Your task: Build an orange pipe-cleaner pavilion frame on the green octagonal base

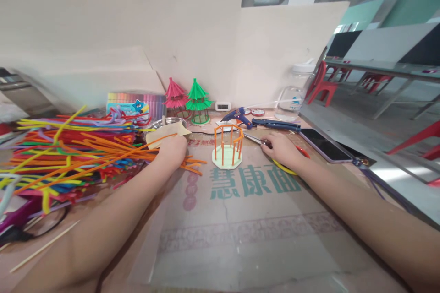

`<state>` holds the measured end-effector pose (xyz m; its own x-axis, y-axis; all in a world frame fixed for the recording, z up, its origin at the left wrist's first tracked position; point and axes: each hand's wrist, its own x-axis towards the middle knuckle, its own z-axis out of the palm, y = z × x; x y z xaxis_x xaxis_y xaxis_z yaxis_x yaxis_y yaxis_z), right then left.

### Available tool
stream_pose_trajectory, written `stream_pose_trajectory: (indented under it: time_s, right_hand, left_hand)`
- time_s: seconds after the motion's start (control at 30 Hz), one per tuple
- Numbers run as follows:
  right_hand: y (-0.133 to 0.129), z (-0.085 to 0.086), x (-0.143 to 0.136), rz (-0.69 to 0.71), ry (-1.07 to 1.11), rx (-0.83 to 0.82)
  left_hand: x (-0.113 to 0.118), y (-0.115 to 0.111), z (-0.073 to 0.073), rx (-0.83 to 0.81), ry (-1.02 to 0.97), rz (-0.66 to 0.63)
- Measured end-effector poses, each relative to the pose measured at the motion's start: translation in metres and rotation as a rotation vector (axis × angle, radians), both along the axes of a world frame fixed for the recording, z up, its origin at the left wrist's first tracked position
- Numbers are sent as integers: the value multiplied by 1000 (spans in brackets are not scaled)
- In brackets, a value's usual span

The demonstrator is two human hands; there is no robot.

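My left hand [173, 151] is closed over orange pipe cleaners [134, 153] at the right end of a big loose pile; its fingertips are mostly hidden. My right hand [279, 146] grips what look like scissors [253, 138], their metal blades pointing left and red and yellow parts showing around the wrist. Between the hands stands a small orange frame [222, 146] of upright posts, partly joined along the top by orange strips. Its pale green base [227, 163] is many-sided and lies flat on the printed sheet.
Behind the frame are a blue glue gun [237, 116], a small white digital clock [222, 106], and red [176, 94] and green [198, 96] tiered-roof models. A phone [325, 145] and clear bottle [294, 94] stand right. Wooden sticks [44, 246] lie front left.
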<state>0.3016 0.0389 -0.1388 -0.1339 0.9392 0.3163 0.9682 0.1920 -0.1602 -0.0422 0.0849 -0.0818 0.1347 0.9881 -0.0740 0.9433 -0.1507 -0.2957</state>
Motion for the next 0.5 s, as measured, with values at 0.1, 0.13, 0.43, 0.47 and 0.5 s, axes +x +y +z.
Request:
stream_pose_trajectory:
  time_s: [0.1,0.13,0.43,0.47,0.5]
  right_hand:
    - [0,1,0,8,-1,-7]
    - [0,1,0,10,0,-9]
    - [1,-2,2,4,5,-6]
    - [2,-3,2,2,3,-4]
    - [2,-3,2,1,1,-3]
  left_hand:
    - [-7,3,10,7,1,-1]
    - [-9,5,14,6,2,-1]
    - [-4,6,8,-64,0,14]
    - [-2,5,5,-61,2,26]
    - [-1,4,3,-56,4,37]
